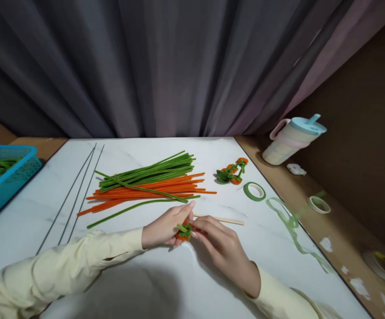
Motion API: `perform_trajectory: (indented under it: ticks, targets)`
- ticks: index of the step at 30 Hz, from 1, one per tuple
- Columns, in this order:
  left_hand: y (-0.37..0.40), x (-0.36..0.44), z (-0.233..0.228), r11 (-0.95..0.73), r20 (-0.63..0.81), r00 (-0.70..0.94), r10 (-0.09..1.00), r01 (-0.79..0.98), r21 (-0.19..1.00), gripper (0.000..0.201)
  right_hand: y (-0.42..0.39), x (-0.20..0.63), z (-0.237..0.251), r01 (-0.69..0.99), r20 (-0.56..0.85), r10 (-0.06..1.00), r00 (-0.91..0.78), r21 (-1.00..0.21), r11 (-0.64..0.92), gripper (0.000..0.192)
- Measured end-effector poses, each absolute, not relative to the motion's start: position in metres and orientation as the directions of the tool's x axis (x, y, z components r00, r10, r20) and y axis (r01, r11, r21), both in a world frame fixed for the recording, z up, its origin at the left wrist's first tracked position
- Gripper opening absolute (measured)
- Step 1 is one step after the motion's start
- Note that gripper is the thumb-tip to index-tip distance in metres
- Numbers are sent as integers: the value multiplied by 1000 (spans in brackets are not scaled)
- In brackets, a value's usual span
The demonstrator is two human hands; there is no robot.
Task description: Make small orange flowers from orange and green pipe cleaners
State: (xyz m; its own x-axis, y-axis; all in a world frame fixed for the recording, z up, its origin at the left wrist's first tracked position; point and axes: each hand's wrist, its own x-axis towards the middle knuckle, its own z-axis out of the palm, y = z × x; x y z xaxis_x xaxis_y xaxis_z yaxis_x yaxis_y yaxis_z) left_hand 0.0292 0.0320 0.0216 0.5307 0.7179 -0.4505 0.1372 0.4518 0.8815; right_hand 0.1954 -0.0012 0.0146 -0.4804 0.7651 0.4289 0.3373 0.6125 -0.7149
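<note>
My left hand [167, 227] has its fingers closed around a small orange pipe-cleaner fruit [183, 232] with a curled green top. From the other side, the fingertips of my right hand [221, 243] pinch at its edge. A thin wooden stick [224, 219] lies just behind my right hand, its left end hidden near the fingers. Beyond my hands lie a bundle of green pipe cleaners [152, 170] and a bundle of orange pipe cleaners [139, 192]. One bent green pipe cleaner [126, 208] rests apart, nearer to my left wrist.
Several similar orange and green pieces [234, 170] sit at the back right, near a green tape roll [255, 191]. Loose green tape [294, 230] trails over the table's right edge. Thin dark wires [75, 204] and a blue basket [11, 175] are left. A cup [288, 141] stands right.
</note>
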Motion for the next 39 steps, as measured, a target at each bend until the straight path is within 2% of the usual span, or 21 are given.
perform_trajectory:
  ticks: [6, 11, 17, 21, 24, 28, 31, 34, 36, 39]
  targets:
    - [27, 34, 16, 264, -313, 439, 842, 170, 949, 48, -5, 197, 7, 348, 525, 718, -457, -638, 687, 22]
    - [24, 38, 16, 302, -352, 357, 865, 189, 934, 48, -7, 196, 5, 429, 554, 690, -466, -541, 723, 24]
    - [21, 39, 11, 291, -330, 303, 894, 166, 942, 51, -6, 200, 5, 470, 572, 573, -588, -335, 817, 33]
    - [20, 38, 8, 238, -289, 286, 914, 201, 950, 51, -6, 199, 4, 473, 562, 550, -617, -293, 831, 30]
    - [19, 36, 8, 174, -241, 271, 932, 248, 953, 50, -9, 196, 4, 463, 574, 588, -569, -367, 807, 29]
    - [18, 34, 9, 109, -191, 246, 950, 311, 944, 38, -10, 191, 7, 440, 520, 738, -430, -593, 674, 19]
    - [20, 34, 10, 117, -202, 232, 951, 333, 936, 32, -9, 190, 7, 401, 410, 849, -334, -753, 521, 5]
    - [23, 33, 9, 40, -162, 265, 950, 414, 909, 31, -5, 190, 2, 367, 211, 942, -262, -881, 300, 3]
    - [26, 29, 9, -76, -127, 325, 937, 547, 834, 29, -3, 190, -2, 348, 91, 962, -259, -920, 181, 6]
    - [31, 19, 14, -260, -146, 454, 879, 713, 652, 25, -1, 189, -5, 375, 55, 951, -305, -911, 173, 3]
